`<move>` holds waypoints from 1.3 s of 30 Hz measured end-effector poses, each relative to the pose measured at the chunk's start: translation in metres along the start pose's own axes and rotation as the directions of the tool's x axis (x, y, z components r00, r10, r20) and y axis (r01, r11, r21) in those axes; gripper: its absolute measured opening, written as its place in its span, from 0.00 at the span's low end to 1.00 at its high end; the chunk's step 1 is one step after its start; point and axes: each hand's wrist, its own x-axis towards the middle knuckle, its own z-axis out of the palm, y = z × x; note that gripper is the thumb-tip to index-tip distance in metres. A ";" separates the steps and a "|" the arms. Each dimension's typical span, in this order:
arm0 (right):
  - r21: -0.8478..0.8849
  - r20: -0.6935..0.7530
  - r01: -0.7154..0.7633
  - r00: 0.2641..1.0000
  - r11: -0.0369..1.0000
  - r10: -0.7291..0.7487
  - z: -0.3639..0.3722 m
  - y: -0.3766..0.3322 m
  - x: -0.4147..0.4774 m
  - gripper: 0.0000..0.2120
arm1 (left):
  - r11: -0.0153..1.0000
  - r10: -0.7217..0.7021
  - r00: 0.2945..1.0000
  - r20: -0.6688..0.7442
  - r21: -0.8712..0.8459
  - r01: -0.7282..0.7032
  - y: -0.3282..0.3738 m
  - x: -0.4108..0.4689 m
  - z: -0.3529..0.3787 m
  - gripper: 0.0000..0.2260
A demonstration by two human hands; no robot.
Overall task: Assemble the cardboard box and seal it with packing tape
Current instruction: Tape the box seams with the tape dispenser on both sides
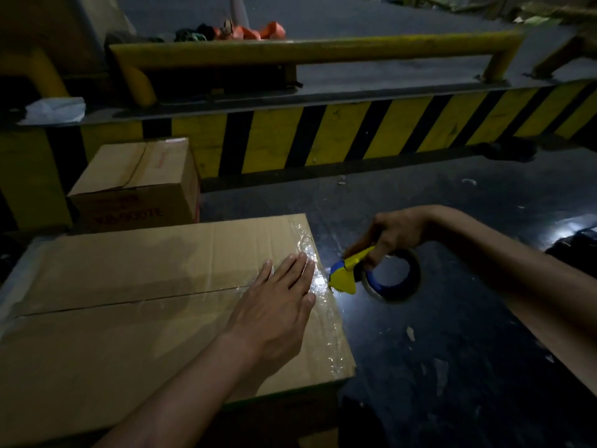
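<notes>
The cardboard box lies closed on the floor, its flaps met at the middle seam. The left hand is pressed flat and open on the tape at the right edge. The tape dispenser is gripped by the right hand just beside that edge. If it is pulled askew, the tape may wrinkle or lift.

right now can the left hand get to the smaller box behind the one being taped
Probably yes: the left hand lies flat and empty on the big box, and nothing stands between it and the smaller box, though it would stop pressing the tape.
</notes>
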 end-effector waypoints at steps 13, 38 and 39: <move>0.044 -0.245 -0.166 0.954 0.985 0.172 0.034 -0.023 -0.031 0.12 | 1.000 0.001 1.000 0.009 -0.013 -0.001 -0.003 0.001 -0.004 0.26; 0.204 -0.684 -0.129 0.690 0.970 0.236 0.071 -0.045 -0.048 0.28 | 0.992 0.063 0.998 -0.017 -0.111 -0.065 -0.018 0.001 -0.018 0.26; 0.216 -0.697 -0.116 0.677 0.970 0.236 0.068 -0.054 -0.052 0.29 | 0.991 0.063 0.997 -0.034 -0.119 -0.067 -0.025 0.002 -0.021 0.25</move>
